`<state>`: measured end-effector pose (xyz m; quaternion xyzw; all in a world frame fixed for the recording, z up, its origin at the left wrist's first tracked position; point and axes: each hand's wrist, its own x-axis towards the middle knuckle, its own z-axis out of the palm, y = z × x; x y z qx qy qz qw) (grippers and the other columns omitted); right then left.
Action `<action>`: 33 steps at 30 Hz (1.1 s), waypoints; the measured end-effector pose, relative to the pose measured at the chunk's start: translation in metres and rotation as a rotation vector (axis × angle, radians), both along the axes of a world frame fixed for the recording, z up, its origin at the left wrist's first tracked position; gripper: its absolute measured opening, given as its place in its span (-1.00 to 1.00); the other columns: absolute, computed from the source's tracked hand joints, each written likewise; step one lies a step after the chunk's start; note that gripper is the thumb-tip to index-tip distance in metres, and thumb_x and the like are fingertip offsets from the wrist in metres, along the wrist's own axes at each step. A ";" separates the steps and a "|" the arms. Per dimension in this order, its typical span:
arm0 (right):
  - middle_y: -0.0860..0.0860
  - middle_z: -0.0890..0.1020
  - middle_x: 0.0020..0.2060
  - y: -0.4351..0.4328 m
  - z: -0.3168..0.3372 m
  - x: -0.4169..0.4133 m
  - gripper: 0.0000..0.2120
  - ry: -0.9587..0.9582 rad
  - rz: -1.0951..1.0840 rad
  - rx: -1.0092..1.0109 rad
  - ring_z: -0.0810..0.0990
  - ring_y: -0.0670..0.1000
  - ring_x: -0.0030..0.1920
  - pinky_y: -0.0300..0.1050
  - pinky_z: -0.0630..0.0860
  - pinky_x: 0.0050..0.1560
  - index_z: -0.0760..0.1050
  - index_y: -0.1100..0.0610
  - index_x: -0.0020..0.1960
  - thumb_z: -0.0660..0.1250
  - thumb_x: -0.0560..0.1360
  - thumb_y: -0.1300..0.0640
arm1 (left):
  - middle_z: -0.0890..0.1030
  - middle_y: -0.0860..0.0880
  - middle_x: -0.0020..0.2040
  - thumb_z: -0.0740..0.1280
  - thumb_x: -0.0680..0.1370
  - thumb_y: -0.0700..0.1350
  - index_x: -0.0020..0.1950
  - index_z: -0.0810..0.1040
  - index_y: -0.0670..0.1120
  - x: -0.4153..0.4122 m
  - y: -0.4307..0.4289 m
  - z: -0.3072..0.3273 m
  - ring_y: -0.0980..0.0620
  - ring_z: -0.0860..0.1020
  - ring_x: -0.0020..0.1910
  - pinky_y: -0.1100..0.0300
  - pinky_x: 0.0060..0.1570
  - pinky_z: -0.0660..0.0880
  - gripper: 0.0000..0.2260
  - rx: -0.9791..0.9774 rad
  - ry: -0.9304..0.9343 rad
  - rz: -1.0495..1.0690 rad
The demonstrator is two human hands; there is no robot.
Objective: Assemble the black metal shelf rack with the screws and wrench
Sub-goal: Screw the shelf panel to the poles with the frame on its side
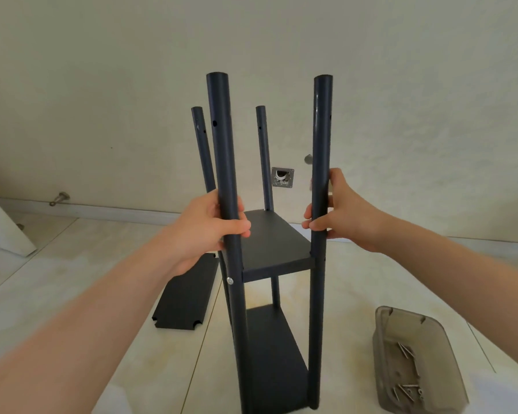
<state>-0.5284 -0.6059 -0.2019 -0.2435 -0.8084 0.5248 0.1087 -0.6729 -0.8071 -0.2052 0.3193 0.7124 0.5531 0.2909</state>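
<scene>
The black metal rack (277, 243) stands upright on the floor with two shelves fitted between its four tubular posts. My left hand (205, 227) is wrapped around the near left post (222, 150). On the near right post (322, 144) my right hand (338, 210) grips at about the same height, just above the upper shelf. A silver screw head (230, 280) shows on the left post at the upper shelf's corner. One loose black shelf panel (186, 297) lies flat on the floor to the left of the rack. No wrench is visible.
A translucent grey plastic tray (416, 361) holding several screws sits on the floor at the lower right. The wall behind has an open socket box (282, 177). A white door edge (3, 228) and a door stopper (60, 198) are at the far left.
</scene>
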 end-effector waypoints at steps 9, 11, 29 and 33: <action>0.12 0.60 -0.07 -0.004 -0.017 0.010 -0.36 0.064 0.023 0.090 0.63 0.05 -0.05 -0.01 0.68 -0.07 0.14 -0.17 0.21 0.43 0.47 0.35 | 0.67 0.05 -0.17 0.49 0.48 -0.26 0.06 0.55 -0.03 -0.008 0.001 -0.010 0.17 0.65 -0.13 0.19 -0.09 0.57 -0.75 -0.035 0.177 0.031; 0.10 0.61 -0.09 -0.004 -0.021 0.012 -0.36 0.077 0.016 0.119 0.65 0.07 -0.05 -0.06 0.68 -0.07 0.12 -0.20 0.16 0.43 0.47 0.35 | 0.68 0.05 -0.17 0.50 0.48 -0.25 0.05 0.55 0.00 -0.009 0.002 -0.012 0.17 0.65 -0.12 0.23 -0.12 0.55 -0.76 -0.037 0.194 0.029; 0.07 0.59 -0.10 -0.006 -0.043 0.024 -0.39 0.112 0.029 0.097 0.66 0.07 -0.11 -0.29 0.60 -0.27 0.18 -0.25 0.11 0.42 0.48 0.34 | 0.70 0.13 -0.11 0.53 0.47 -0.20 0.02 0.57 0.06 -0.009 0.000 -0.032 0.21 0.66 -0.07 0.19 -0.07 0.54 -0.76 -0.123 0.267 0.016; 0.01 0.64 -0.06 -0.005 -0.038 0.033 -0.56 0.056 0.114 0.077 0.66 0.00 -0.03 -0.20 0.66 -0.15 0.21 -0.09 0.21 0.34 0.55 0.29 | 0.70 0.16 -0.10 0.52 0.48 -0.22 0.04 0.57 0.09 -0.007 -0.005 -0.039 0.20 0.67 -0.06 0.22 -0.06 0.55 -0.73 -0.133 0.288 0.018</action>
